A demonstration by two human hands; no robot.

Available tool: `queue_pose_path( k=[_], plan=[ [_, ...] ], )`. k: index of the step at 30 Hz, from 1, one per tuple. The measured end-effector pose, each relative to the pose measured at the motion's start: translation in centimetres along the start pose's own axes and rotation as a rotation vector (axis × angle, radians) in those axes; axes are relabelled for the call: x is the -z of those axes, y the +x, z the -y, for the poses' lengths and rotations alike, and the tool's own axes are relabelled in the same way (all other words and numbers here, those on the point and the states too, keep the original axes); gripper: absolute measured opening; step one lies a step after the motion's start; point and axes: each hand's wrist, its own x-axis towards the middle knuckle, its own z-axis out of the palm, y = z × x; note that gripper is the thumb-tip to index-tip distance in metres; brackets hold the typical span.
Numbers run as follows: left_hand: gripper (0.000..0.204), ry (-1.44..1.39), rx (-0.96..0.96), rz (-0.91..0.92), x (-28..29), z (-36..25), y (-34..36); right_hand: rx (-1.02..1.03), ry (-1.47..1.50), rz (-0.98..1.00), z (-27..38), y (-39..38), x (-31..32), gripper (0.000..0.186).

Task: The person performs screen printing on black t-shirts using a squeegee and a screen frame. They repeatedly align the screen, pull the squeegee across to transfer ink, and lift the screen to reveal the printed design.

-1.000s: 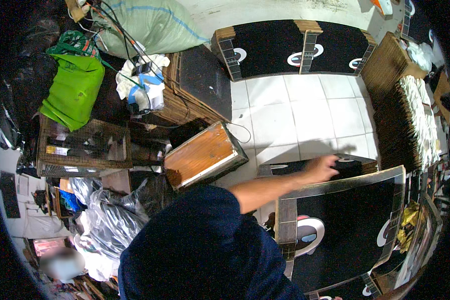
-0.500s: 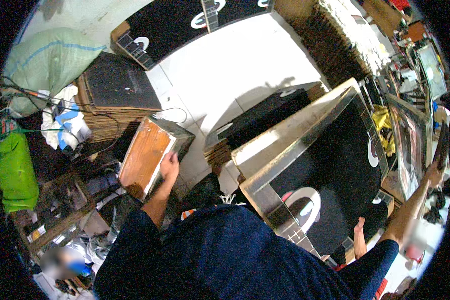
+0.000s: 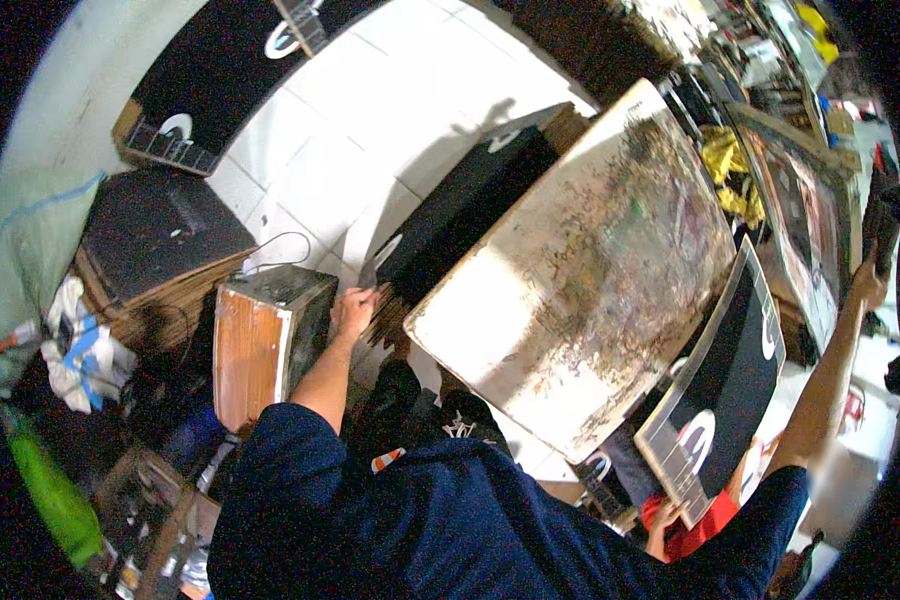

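Observation:
My left hand (image 3: 353, 312) hangs beside the near end of a stack of black printed boards (image 3: 460, 215), fingers curled, with nothing visible in them. Just left of it stands a wooden box (image 3: 250, 345) with an orange-brown face. Far to the right, my outstretched right hand (image 3: 872, 287) grips a dark elongated tool (image 3: 884, 215), whose exact kind I cannot make out. Between my arms lies a paint-stained tabletop (image 3: 570, 290). At its lower right, a co-worker's hand (image 3: 662, 517) holds a tilted black printed panel (image 3: 725, 375) with a pale border.
Another black board pile (image 3: 165, 235) sits at the left, near a pale sack (image 3: 35, 235) and crumpled cloth (image 3: 85, 350). More black panels (image 3: 220, 85) lean at the back wall. Framed glass (image 3: 790, 220) and yellow crumpled material (image 3: 732, 175) lie beyond the tabletop's right edge.
The black panel has come off the tabletop toward the co-worker at lower right, baring the stained surface. My left hand has left the wooden box and moved toward the board stack.

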Motion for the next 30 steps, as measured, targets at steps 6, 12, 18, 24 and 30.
queue_pose_path(
  k=[6,12,18,24,30],
  plan=[
    [0.031,-0.043,-0.175,-0.318,0.9,1.2,-0.6,0.059,0.147,-0.004,-0.8,0.4,0.4,0.075],
    [0.025,0.013,-0.098,-0.172,3.5,3.2,0.0,-0.058,0.106,0.148,2.5,-0.2,4.0,0.069],
    [0.015,-0.032,-0.563,-0.48,9.9,-11.0,-0.6,-0.056,0.212,0.097,4.7,-0.3,4.8,0.075],
    [0.021,-0.298,-0.986,-0.716,15.6,-33.7,1.8,0.003,0.048,0.001,7.8,-1.5,6.5,0.066],
    [0.007,-0.42,-1.109,-0.8,22.9,-41.8,-7.0,0.011,0.513,0.198,12.7,-5.1,13.5,0.065]
  ],
)
